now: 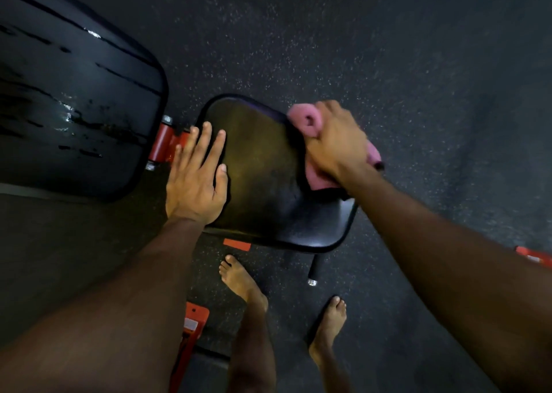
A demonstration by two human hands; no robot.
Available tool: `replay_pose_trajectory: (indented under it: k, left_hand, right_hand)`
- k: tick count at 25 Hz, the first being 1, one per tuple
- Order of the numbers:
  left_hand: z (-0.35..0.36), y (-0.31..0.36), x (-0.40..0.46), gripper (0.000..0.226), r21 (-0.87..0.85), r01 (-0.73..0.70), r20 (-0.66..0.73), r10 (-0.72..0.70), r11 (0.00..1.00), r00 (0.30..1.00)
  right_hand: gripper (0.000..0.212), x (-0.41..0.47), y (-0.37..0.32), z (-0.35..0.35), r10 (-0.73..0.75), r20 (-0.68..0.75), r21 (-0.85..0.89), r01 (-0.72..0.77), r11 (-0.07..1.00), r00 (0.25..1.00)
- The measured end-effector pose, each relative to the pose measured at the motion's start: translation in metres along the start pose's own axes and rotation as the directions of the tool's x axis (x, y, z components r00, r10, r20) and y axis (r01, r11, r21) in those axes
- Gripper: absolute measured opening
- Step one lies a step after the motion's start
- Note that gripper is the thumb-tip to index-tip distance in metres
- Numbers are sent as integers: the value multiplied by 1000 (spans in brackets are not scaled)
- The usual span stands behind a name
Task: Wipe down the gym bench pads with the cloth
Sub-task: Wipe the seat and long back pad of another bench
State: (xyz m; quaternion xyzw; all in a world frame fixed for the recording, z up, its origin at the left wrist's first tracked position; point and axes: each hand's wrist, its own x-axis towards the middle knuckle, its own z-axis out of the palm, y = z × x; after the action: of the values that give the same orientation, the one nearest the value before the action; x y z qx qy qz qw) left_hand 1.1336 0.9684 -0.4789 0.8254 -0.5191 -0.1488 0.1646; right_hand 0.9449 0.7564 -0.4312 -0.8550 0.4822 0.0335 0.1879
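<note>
We wipe the far edge of the small seat pad.

Our right hand (pixel 334 142) grips the bunched pink cloth (pixel 304 121) at the right edge of the small black padded seat (pixel 263 165), while our left hand (pixel 197 171) lies flat, fingers straight, on the seat's left edge. The seat lies between both hands, its long axis running from us away; the unwiped middle is to the left of the cloth, so we judge the right hand must sweep leftward. The large black back pad (pixel 77 100), with wet streaks, lies beyond the left hand.
</note>
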Motion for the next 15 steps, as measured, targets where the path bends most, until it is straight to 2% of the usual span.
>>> replay_pose_trajectory:
  k: [2,4,6,7,8,9,10,11,12,13,14,15]
  left_hand:
    - [0,-2,1,62,6,-7,-7,7,1000,1000]
    - [1,-4,2,62,3,-16,-6,16,1000,1000]
    - [2,-4,0,62,-2,-17,-13,17,1000,1000]
    - [1,-3,0,62,-4,-15,-16,15,1000,1000]
    - [0,-2,-1,62,-5,-5,-15,5,1000,1000]
    - [0,-1,0,62,-3,0,-9,0,1000,1000]
    - [1,-1,0,62,1,-1,2,1,1000,1000]
    - [1,-1,0,62,5,-3,12,3,1000,1000]
    - [1,-1,1,62,9,-4,13,4,1000,1000]
    - [1,-2,0,62,9,-5,7,5,1000,1000]
    - [1,-3,0,62,3,-5,1,5,1000,1000]
    - [2,-4,0,62,-5,-2,0,2,1000,1000]
  right_hand:
    - [64,-10,-43,17,-241,-18,-99,238,966,970]
    - [72,-49,-51,33,-462,37,-111,463,880,886]
    - [67,-85,-23,32,-568,76,-93,573,814,820]
    - [65,-95,-4,24,-563,31,-77,564,822,826]
    - [65,-101,14,18,-480,-68,-7,481,877,875]
    - [65,-106,30,12,-284,-155,152,307,940,946]
    - [60,-109,44,10,-3,-215,360,82,929,977]
    - [47,-108,52,8,298,-197,580,-134,804,934]
    - [32,-100,57,8,504,-106,740,-270,616,857]
    - [21,-88,57,9,597,9,804,-360,473,803]
    - [14,-73,59,7,603,88,793,-422,439,793]
    - [8,-57,61,4,548,133,754,-443,485,826]
